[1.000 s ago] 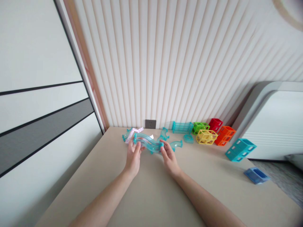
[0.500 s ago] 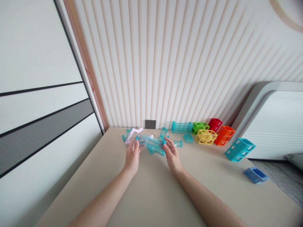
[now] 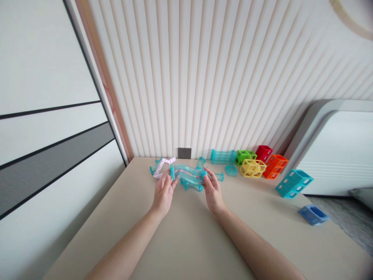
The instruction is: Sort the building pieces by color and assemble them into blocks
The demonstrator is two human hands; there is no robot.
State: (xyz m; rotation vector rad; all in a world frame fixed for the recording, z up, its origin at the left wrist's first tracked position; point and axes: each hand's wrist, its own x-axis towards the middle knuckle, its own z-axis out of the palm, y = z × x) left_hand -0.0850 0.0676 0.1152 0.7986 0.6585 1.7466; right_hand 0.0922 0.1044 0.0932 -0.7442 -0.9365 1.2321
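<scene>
Both my hands hold a wavy, clear teal track piece [image 3: 188, 172] just above the beige table [image 3: 186, 237]. My left hand [image 3: 163, 192] pinches its left end; my right hand [image 3: 212, 189] pinches its right end. A second wavy teal piece [image 3: 190, 184] lies on the table right under it. A pale pink zigzag track [image 3: 163, 165] and another teal piece [image 3: 154, 168] lie just beyond my left hand.
Along the wall stand a teal ribbed tube [image 3: 223, 156] and green [image 3: 246, 156], yellow [image 3: 253, 168], red [image 3: 264, 152] and orange [image 3: 275, 165] lattice cubes. A teal block [image 3: 293, 182] and a blue block [image 3: 313, 214] sit at the right. A wall socket [image 3: 184, 153] is behind.
The teal wavy piece has been lifted off the lower one and carried slightly away from me, toward the wall; both hands moved with it.
</scene>
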